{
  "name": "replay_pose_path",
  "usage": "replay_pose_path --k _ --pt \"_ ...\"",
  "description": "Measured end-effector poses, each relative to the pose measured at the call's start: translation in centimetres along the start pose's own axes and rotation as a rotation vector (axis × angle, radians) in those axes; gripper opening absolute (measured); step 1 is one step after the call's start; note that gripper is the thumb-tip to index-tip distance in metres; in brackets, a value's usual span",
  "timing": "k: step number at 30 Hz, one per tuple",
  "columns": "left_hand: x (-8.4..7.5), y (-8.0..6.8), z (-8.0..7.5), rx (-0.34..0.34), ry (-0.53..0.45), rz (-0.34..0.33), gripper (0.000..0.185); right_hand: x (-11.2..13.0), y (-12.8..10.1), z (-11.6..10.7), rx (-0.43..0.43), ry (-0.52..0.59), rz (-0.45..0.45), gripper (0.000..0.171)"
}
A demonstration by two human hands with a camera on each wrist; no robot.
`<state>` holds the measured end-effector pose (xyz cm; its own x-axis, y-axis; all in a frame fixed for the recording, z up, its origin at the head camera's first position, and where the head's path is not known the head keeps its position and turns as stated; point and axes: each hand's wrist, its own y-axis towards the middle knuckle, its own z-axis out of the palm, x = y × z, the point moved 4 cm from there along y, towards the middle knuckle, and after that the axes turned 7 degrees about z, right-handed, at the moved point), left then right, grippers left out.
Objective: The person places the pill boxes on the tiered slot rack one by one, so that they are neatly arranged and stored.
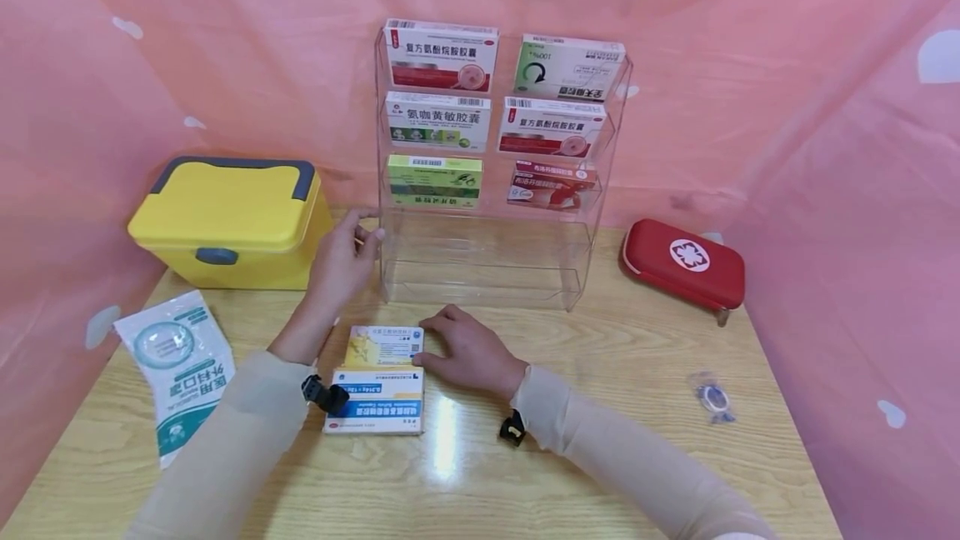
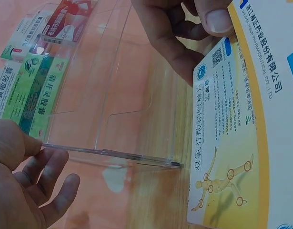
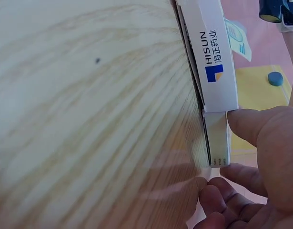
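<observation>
My left hand (image 1: pixel 358 238) holds the left side wall of a clear acrylic rack (image 1: pixel 480 261), thumb on one side and fingers on the other; the left wrist view shows that wall (image 2: pixel 113 100) running between them. On the table in front of the rack lies a yellow-and-white medicine box (image 1: pixel 382 346), its far right corner gripped by my right hand (image 1: pixel 441 338). My thumb (image 2: pixel 217 19) presses on that box (image 2: pixel 232 143). A blue-and-white box (image 1: pixel 375 411) lies just nearer me, touching it. The right wrist view shows both box edges (image 3: pixel 213 57) end on.
The rack's upper three rows hold several medicine boxes (image 1: pixel 438 52); its bottom shelves hold nothing. A yellow case (image 1: pixel 232 223) stands at the left, a red first-aid pouch (image 1: pixel 682 261) at the right. A mask packet (image 1: pixel 180 369) and a small clear packet (image 1: pixel 712 398) lie on the wooden table (image 1: pixel 600 440).
</observation>
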<state>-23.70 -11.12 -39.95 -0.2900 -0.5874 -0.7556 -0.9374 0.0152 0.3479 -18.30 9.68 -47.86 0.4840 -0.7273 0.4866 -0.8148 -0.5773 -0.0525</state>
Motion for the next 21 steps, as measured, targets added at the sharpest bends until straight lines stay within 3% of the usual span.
replay_pose_path --k 6,14,21 --pt "0.1 0.0 0.1 -0.009 0.011 0.011 0.032 0.4 0.3 -0.2 0.012 0.021 0.003 0.056" --pt "0.3 0.1 0.1 0.003 -0.006 0.008 0.033 0.0 0.7 -1.2 -0.150 0.117 0.043 0.039" --pt "0.3 0.0 0.1 0.005 -0.010 0.007 0.033 -0.3 0.4 -1.0 -0.184 0.142 0.018 0.035"
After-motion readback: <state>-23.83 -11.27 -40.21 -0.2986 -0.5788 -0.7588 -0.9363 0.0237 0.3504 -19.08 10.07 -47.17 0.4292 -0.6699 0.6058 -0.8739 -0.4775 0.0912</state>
